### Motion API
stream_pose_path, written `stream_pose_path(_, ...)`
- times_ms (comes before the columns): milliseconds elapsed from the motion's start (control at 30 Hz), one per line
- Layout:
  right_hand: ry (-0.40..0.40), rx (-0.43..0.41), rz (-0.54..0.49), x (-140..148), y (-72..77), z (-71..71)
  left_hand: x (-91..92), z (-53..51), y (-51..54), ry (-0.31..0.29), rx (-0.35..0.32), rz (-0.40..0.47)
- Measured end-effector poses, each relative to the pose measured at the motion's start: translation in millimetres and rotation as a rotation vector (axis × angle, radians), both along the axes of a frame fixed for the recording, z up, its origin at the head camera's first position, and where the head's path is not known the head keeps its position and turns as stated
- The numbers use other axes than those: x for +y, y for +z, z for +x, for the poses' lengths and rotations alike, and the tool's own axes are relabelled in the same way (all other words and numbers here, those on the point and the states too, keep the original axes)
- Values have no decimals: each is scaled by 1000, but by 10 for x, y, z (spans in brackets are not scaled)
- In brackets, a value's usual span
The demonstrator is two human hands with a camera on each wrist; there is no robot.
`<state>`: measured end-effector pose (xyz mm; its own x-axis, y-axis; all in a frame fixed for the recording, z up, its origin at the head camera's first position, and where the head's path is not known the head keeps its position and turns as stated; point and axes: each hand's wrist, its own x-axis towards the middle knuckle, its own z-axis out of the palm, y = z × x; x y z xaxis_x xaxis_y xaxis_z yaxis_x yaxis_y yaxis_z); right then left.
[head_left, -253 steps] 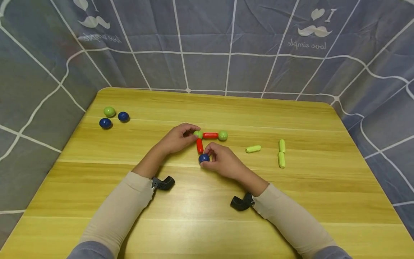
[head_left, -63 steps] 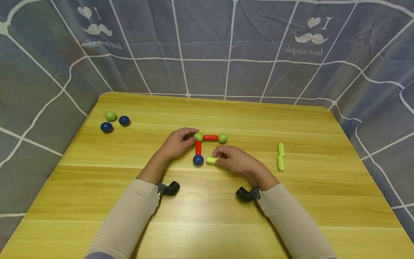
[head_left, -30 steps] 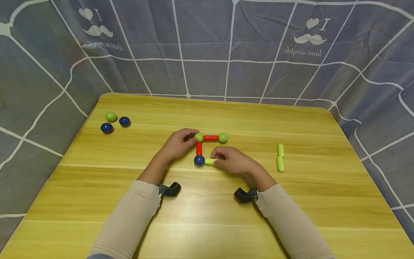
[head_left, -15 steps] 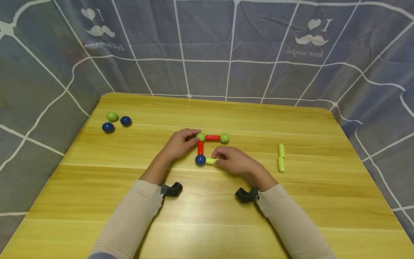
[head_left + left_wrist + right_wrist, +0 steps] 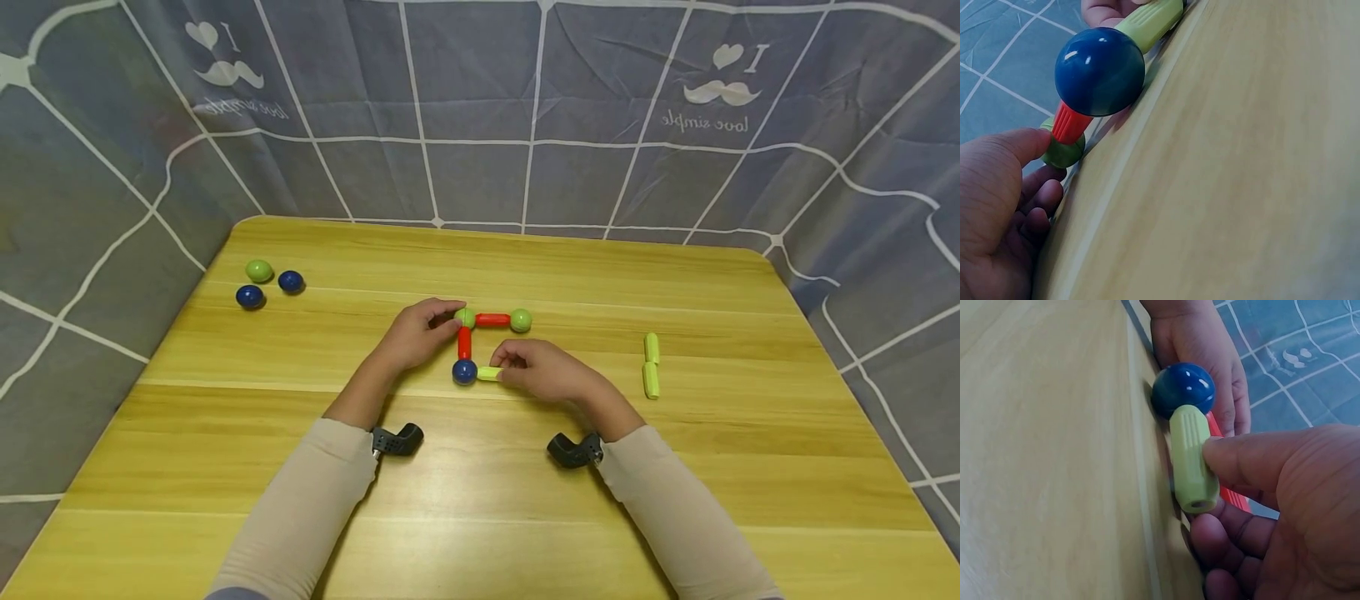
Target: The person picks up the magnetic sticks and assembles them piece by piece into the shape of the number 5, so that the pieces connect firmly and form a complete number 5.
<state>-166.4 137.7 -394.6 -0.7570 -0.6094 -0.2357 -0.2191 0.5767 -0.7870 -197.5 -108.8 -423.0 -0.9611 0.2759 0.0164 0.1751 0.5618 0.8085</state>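
Mid-table, my left hand point(image 5: 414, 335) pinches a green ball point(image 5: 467, 317) between thumb and fingers. From that ball one red stick point(image 5: 492, 320) runs right to a second green ball point(image 5: 521, 320), and another red stick point(image 5: 465, 342) runs toward me to a blue ball point(image 5: 465, 372). My right hand point(image 5: 542, 369) pinches a light-green stick point(image 5: 1192, 459), whose far end touches the blue ball. In the left wrist view the blue ball point(image 5: 1100, 71) hides part of the red stick point(image 5: 1071, 122) behind it.
At the table's far left lie a loose green ball point(image 5: 259, 271) and two blue balls, one nearer point(image 5: 250, 297) and one farther right point(image 5: 291, 282). Two light-green sticks point(image 5: 652, 367) lie end to end on the right. A grey patterned curtain point(image 5: 480, 108) surrounds the table's back and sides.
The right hand let go of the blue ball, took the light-green stick from the table and brought it left against that ball. The left hand stays at the green corner ball.
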Motion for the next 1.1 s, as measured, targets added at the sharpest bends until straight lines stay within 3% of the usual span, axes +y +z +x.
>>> stream_pose_path(233, -4, -25, -74, 63, 26, -7, 2, 1, -14, 5, -3, -8)
stream_pose_path(400, 3, -23, -69, 86, -21, -28, 0, 5, -19, 1, 0, -10)
stream_pose_path(733, 88, 106, 19, 60, -55, -28, 8, 4, -28, -2, 14, -3)
stream_pose_path(1100, 44, 25, -60, 72, -60, -29, 3, 18, -5, 0, 24, -15)
